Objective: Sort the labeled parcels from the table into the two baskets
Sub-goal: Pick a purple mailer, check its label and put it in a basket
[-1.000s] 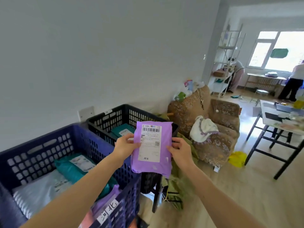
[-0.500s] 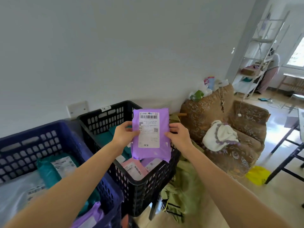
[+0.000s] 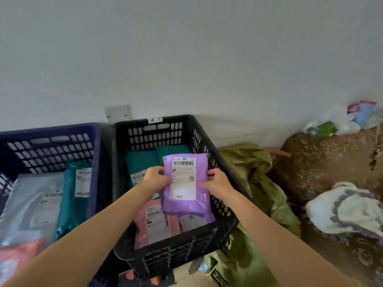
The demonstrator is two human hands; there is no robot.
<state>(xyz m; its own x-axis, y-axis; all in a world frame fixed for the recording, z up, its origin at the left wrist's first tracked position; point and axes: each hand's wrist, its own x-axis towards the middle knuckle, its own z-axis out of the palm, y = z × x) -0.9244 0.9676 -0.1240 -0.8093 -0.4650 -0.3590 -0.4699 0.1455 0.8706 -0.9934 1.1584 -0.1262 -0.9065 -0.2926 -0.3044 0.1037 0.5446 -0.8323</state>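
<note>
Both hands hold purple parcel (image 3: 187, 200) above black basket (image 3: 176, 248): left hand (image 3: 154, 179) and right hand (image 3: 217, 182) fingers curl on its side edges, label up. Blue basket (image 3: 94, 162) sits just beside, w/ parcels inside.

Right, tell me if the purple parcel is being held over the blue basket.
No, the left hand and right hand hold the purple parcel over the black basket, beside the blue basket.

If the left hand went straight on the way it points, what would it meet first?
Beyond the purple parcel it grips, the left hand would likely meet the teal parcels in the black basket; depth is unclear.
</note>
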